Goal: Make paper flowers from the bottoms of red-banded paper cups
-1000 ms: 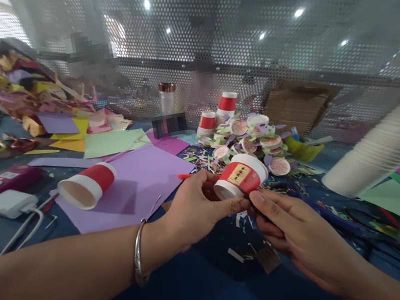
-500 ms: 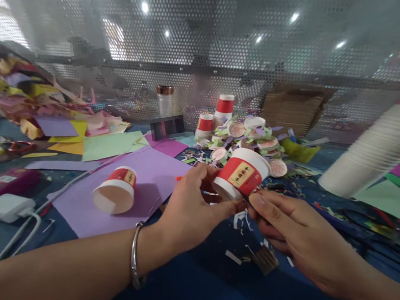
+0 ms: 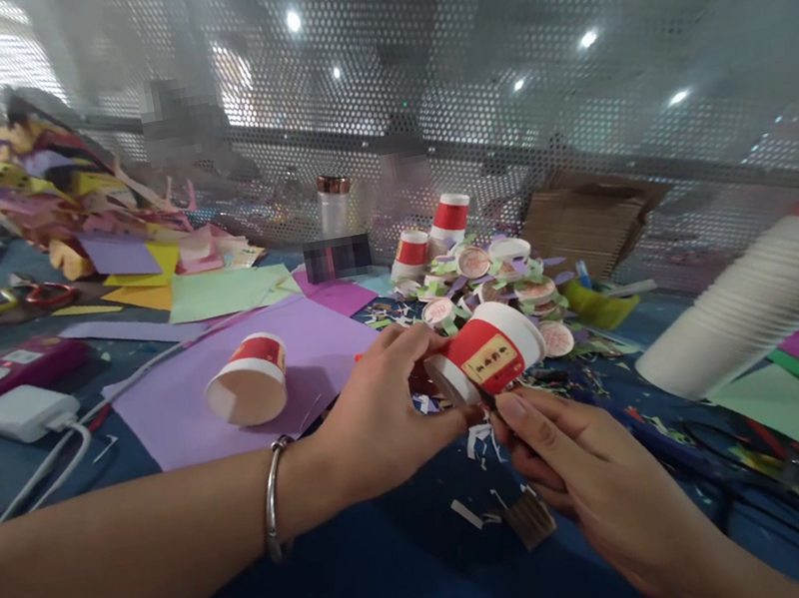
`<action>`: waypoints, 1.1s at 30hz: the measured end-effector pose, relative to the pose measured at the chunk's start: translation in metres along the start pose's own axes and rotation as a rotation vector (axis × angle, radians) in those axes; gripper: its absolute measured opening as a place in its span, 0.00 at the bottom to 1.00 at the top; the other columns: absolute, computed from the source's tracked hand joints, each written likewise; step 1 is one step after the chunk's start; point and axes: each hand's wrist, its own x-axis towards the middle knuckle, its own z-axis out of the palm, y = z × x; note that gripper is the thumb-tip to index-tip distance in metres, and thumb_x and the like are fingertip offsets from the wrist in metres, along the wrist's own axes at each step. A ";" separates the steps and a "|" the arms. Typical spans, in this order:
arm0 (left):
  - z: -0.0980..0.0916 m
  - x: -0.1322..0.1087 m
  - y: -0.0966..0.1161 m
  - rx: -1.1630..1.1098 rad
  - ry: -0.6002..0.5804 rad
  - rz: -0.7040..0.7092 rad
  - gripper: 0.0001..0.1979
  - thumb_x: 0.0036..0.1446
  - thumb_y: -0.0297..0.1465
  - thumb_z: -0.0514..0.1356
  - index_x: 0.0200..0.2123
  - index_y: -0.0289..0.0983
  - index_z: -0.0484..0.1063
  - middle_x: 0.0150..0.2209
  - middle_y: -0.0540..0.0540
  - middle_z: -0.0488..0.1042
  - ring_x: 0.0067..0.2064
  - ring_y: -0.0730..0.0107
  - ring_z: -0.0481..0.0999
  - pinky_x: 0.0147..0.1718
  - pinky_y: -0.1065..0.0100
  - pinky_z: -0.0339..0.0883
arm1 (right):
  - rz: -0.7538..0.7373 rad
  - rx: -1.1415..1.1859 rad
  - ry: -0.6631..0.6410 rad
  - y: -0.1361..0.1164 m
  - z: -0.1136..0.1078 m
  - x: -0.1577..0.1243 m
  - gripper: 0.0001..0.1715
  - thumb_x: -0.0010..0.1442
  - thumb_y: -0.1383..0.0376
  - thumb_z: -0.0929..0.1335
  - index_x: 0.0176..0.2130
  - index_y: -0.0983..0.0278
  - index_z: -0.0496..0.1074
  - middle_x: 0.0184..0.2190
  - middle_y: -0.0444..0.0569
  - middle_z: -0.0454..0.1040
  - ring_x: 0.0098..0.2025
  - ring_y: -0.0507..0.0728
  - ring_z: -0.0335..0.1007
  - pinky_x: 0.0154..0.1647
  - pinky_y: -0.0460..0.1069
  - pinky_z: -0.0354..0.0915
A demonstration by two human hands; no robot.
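Observation:
A red and white paper cup [image 3: 495, 350] lies tilted on its side in the air, its lower left end between the thumb and fingers of my left hand [image 3: 386, 407]. My right hand [image 3: 575, 448] is closed just below the cup, pinching a small dark thing at the cup's side that is mostly hidden by the fingers. On a purple sheet [image 3: 182, 414], left of my hands, another paper cup [image 3: 250, 383] rests on its side, its opening facing lower left.
Behind my hands is a heap of cut cup pieces [image 3: 474, 262], with two cups at its back. A long cup stack [image 3: 748, 294] leans in at right. Scissors [image 3: 798, 473], cables, a white charger [image 3: 23, 411], coloured paper, scraps and cardboard [image 3: 584, 219] lie around.
The held cup has shifted slightly right, and its printed label has turned a little. My hands keep about the same grip. The view has moved slightly.

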 end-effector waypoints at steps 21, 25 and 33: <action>0.008 -0.001 0.003 -0.763 0.032 -0.353 0.21 0.54 0.33 0.70 0.48 0.35 0.67 0.43 0.43 0.76 0.44 0.65 0.75 0.48 0.60 0.68 | -0.040 0.077 0.013 -0.005 0.001 0.002 0.31 0.56 0.40 0.74 0.28 0.63 0.65 0.20 0.33 0.47 0.20 0.45 0.36 0.16 0.42 0.37; 0.011 -0.004 0.000 -0.677 0.044 -0.279 0.21 0.55 0.37 0.70 0.47 0.37 0.66 0.43 0.43 0.77 0.46 0.63 0.75 0.48 0.57 0.66 | -0.059 0.083 0.020 -0.002 0.000 0.002 0.30 0.58 0.42 0.74 0.28 0.63 0.65 0.21 0.34 0.48 0.20 0.45 0.37 0.16 0.42 0.37; 0.014 -0.006 0.002 -0.686 0.028 -0.284 0.21 0.55 0.37 0.70 0.47 0.37 0.67 0.44 0.43 0.77 0.46 0.63 0.76 0.50 0.57 0.67 | -0.070 0.067 0.044 -0.004 0.000 0.002 0.29 0.58 0.42 0.73 0.30 0.63 0.67 0.21 0.33 0.45 0.21 0.46 0.36 0.17 0.42 0.38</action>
